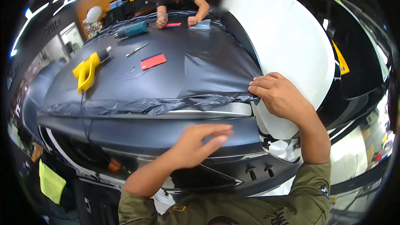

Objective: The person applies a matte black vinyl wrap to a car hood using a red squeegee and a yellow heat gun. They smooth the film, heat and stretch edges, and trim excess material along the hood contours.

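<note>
A sheet of dark matte vinyl film [171,81] covers the car roof, its crumpled edge hanging along the near side. My right hand [275,93] is at the film's rear right corner, next to the white panel; its fingers are closed on the film's edge, and the thumb is hidden. Above the dark side of the car, my left hand [200,143] hovers with nothing in it, thumb and fingers apart and slightly blurred. On the film lie a red squeegee [153,61] with a dark edge, a slim pen-like knife [137,50] and a yellow heat gun [88,71].
Across the roof a co-worker's hands [161,20] rest by another red squeegee [173,25] and a bluish cloth [201,25]. A teal heat gun [132,29] lies nearby. The raised white panel [287,37] stands at the right. A cord [85,118] hangs down the near side.
</note>
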`<state>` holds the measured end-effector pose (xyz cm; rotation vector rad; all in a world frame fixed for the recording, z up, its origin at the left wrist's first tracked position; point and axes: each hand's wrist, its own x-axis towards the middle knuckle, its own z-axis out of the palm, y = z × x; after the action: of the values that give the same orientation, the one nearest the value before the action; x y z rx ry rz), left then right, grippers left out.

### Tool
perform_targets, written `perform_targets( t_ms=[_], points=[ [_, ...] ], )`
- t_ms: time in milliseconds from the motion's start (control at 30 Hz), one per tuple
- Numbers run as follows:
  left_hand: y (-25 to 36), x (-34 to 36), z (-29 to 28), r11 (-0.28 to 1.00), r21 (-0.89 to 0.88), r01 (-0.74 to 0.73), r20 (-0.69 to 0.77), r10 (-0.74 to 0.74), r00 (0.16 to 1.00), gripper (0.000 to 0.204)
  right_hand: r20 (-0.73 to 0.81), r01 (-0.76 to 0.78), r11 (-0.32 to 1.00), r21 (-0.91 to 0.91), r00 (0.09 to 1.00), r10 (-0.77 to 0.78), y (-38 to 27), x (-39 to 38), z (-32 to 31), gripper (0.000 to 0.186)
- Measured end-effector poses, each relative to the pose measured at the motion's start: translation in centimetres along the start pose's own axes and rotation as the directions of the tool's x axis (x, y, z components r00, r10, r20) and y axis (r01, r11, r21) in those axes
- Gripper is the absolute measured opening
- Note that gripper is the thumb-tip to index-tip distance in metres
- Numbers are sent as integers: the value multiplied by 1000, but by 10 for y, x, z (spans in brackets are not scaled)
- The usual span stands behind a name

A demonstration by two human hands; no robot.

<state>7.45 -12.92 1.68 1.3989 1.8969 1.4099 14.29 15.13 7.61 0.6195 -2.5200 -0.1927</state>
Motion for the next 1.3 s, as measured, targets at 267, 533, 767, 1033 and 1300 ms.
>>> perform_targets(
  t_ms=[267, 533, 767, 1033, 1300],
  points=[
    [17, -7, -104, 416, 909, 30, -181, 330, 926, 38, 24, -52, 999, 10, 998, 52, -4, 1, 1, 25],
    [-73, -124, -421, 6, 469, 883, -880, -87, 468, 65, 33, -74, 997, 39, 997, 73, -13, 5, -5, 28],
    [-141, -118, -478, 868, 21, 496, -543, -407, 735, 57, 76, -77, 996, 47, 994, 73, 3, -17, -6, 35],
    [-126, 96, -296, 840, 242, 485, -454, -344, 822, 54, 79, -47, 999, -25, 996, 49, 5, -2, 20, 13],
    [-118, 126, -249, 838, 333, 433, -439, -269, 858, 52, 67, -55, 997, -50, 996, 58, 2, -10, 12, 16]
  ],
)
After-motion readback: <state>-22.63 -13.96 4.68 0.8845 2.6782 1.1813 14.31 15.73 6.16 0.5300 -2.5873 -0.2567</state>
